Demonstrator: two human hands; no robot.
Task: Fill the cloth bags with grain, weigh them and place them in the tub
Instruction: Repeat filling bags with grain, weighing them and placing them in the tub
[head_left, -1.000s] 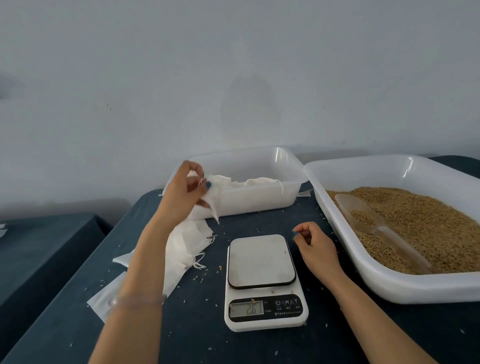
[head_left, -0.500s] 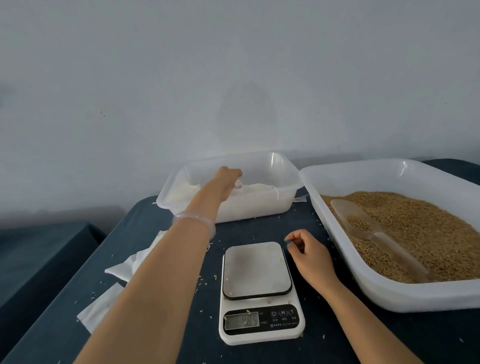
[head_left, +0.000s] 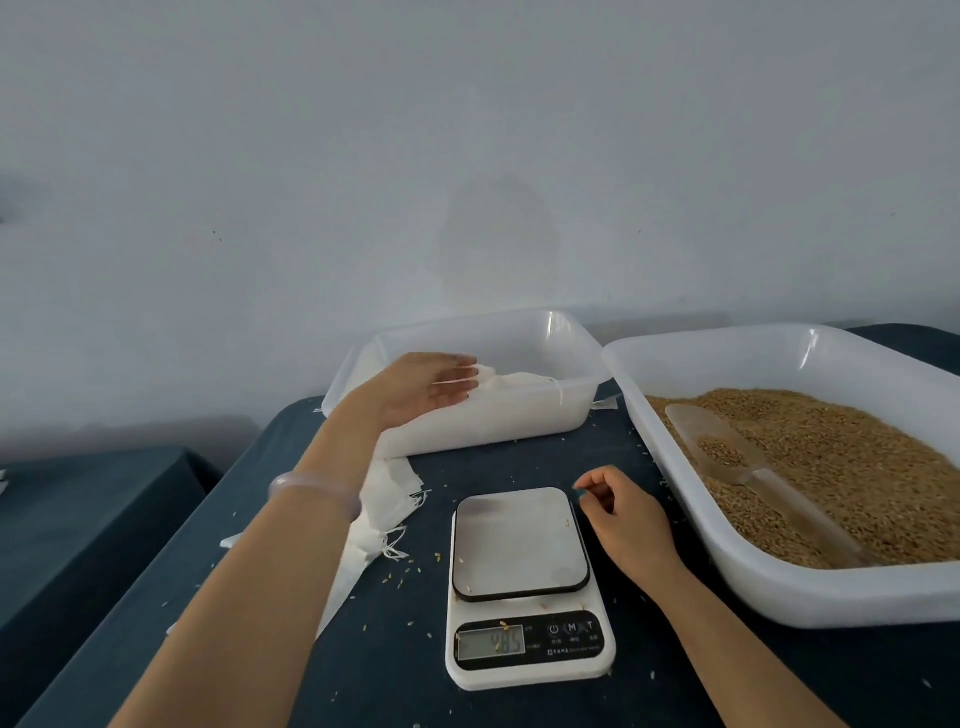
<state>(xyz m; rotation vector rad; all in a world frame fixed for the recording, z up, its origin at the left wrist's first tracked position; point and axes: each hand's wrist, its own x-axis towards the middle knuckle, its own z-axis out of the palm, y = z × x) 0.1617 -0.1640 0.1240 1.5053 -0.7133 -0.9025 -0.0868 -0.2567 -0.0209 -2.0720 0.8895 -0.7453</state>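
Note:
My left hand (head_left: 423, 387) is stretched out flat over the near left part of the small white tub (head_left: 571, 353), fingers straight and holding nothing. Just past its fingertips a filled white cloth bag (head_left: 511, 383) lies inside that tub. My right hand (head_left: 621, 512) rests on the dark tablecloth beside the scale (head_left: 522, 582), fingers loosely curled and empty. The scale's plate is bare. A large white tub (head_left: 779, 597) on the right holds brown grain (head_left: 841, 457) with a clear plastic scoop (head_left: 737, 457) lying in it.
Several flat empty cloth bags (head_left: 387, 499) lie on the table left of the scale, partly under my left forearm. Loose grains are scattered on the cloth. A second dark-covered table (head_left: 78, 514) stands lower at the left. A pale wall rises behind.
My left hand carried the cloth bag from in front of the small tub into it, let go, and now lies open above the tub. My right hand stayed beside the scale.

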